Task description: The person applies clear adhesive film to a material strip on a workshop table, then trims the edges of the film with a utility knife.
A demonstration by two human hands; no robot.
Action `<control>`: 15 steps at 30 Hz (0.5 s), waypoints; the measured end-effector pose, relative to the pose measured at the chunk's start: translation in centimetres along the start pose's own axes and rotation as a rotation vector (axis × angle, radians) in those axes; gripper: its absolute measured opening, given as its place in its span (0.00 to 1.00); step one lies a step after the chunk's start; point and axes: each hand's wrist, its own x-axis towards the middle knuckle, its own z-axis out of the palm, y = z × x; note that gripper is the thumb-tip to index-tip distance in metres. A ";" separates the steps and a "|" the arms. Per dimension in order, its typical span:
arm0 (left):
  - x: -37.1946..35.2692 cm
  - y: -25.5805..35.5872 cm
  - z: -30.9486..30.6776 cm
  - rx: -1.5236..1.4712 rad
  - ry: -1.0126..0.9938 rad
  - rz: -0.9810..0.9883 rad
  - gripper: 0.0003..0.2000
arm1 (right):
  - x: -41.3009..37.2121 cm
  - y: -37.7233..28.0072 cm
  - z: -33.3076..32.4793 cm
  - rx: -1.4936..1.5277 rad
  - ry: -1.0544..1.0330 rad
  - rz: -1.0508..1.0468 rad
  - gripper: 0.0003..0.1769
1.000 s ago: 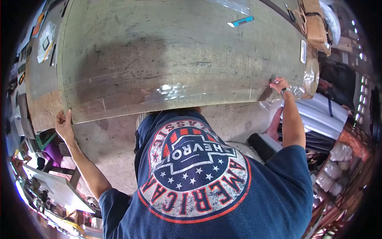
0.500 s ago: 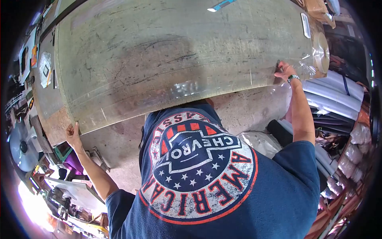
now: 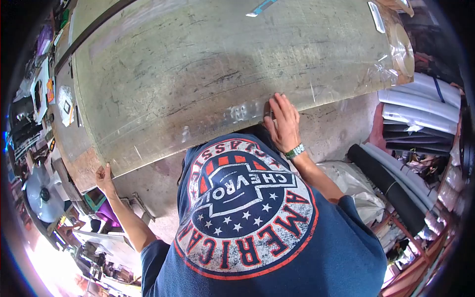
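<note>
A large transparent sheet (image 3: 188, 133) lies along the front of the worn greenish work table (image 3: 163, 64). At the sheet's near left corner, my left hand (image 3: 105, 179) pinches the edge between thumb and fingers. My right hand (image 3: 284, 123) rests at the table's front edge, just in front of my body, with its fingers pointing forward over the edge. Those fingers lie flat and close together, the thumb a little apart. A watch (image 3: 295, 151) is on the right wrist.
A roll of clear tape (image 3: 402, 49) sits at the table's right end, near a white-framed strip (image 3: 376, 17). A blue cutter (image 3: 262, 7) lies at the far side. Rolled materials (image 3: 420, 106) are stacked on the right, a fan (image 3: 44, 194) stands at left.
My right hand has moved left along the front edge, from near the right end to in front of my body. My left hand still pinches the corner. The whole view has shifted slightly.
</note>
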 end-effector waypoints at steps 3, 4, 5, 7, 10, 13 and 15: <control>0.5 -0.3 -0.3 -0.010 -0.031 0.008 0.21 | -0.1 0.0 2.0 0.005 0.146 0.124 0.32; 0.7 -0.7 -0.4 -0.036 -0.052 0.004 0.21 | 0.0 -0.1 2.0 -0.023 0.151 0.133 0.32; 1.0 -1.1 -0.4 -0.065 -0.068 0.001 0.21 | 0.2 -0.1 2.1 -0.050 0.160 0.136 0.32; 1.6 -1.7 -0.6 -0.058 -0.071 -0.020 0.21 | 0.3 0.2 2.3 -0.062 0.185 0.124 0.33; 1.5 -1.4 -0.6 -0.038 -0.077 -0.027 0.21 | 0.2 0.6 2.2 -0.052 0.211 0.108 0.32; 1.0 -0.9 -0.1 -0.076 -0.067 -0.042 0.21 | 0.0 0.5 2.3 -0.050 0.222 0.113 0.32; 0.5 -0.5 0.4 -0.034 0.004 0.020 0.26 | 0.0 0.5 2.6 -0.048 0.236 0.116 0.32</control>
